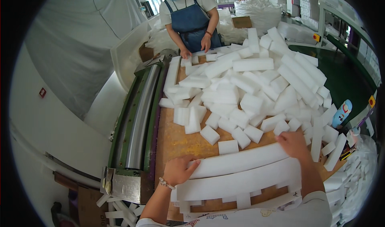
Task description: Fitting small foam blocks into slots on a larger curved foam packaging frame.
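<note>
Near the desk's (176,140) front edge, a foam strip (240,160) runs left to right, its right end angled away. The fingers of the left hand (179,171) and right hand (293,144) grip its ends.

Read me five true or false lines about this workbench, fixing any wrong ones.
1. The left hand and right hand are at opposite ends of one long foam strip. True.
2. The silver roller is right of the foam pile. False: it is on the left.
3. The left wrist carries a bracelet. True.
4. The apron on the person opposite is red. False: it is blue.
5. The blue container is right of the pile. True.
</note>
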The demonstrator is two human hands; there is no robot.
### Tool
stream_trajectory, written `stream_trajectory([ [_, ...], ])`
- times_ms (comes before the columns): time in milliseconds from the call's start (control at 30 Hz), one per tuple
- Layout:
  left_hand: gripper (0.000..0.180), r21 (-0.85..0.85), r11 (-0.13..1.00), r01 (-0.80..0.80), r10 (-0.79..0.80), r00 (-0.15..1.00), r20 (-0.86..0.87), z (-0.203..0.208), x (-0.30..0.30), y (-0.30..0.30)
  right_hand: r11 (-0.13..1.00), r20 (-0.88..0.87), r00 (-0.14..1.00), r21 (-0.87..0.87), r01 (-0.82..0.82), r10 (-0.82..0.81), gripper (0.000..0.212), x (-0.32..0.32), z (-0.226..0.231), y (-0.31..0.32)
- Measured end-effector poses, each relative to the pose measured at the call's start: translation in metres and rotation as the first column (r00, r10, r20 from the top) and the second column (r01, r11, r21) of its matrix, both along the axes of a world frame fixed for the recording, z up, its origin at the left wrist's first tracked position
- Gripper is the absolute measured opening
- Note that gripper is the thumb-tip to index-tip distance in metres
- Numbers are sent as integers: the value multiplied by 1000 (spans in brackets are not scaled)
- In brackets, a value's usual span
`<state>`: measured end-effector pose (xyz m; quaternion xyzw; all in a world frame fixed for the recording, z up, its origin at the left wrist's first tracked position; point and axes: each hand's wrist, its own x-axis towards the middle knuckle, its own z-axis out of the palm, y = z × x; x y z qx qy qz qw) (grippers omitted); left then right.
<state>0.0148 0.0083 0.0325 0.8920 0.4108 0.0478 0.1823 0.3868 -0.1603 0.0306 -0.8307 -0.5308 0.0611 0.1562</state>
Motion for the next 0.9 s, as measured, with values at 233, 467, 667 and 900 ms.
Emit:
stream_trajectory([
  [233, 34, 134, 984, 118, -113, 993, -45, -10, 7, 4, 976, 84, 995, 206, -66, 49, 26, 32, -39, -7],
  [467, 31, 305, 930, 205, -227, 973, 37, -24, 37, -8, 979, 263, 961, 157, -132, 87, 26, -15, -33, 14],
  [667, 28, 254, 943, 215, -241, 968, 75, -25, 72, -26, 983, 188, 971, 79, -168, 151, 31, -86, -34, 51],
  [900, 34, 114, 961, 252, -261, 963, 67, -19, 99, -32, 967, 94, 963, -8, -253, 253, 33, -119, -26, 70],
])
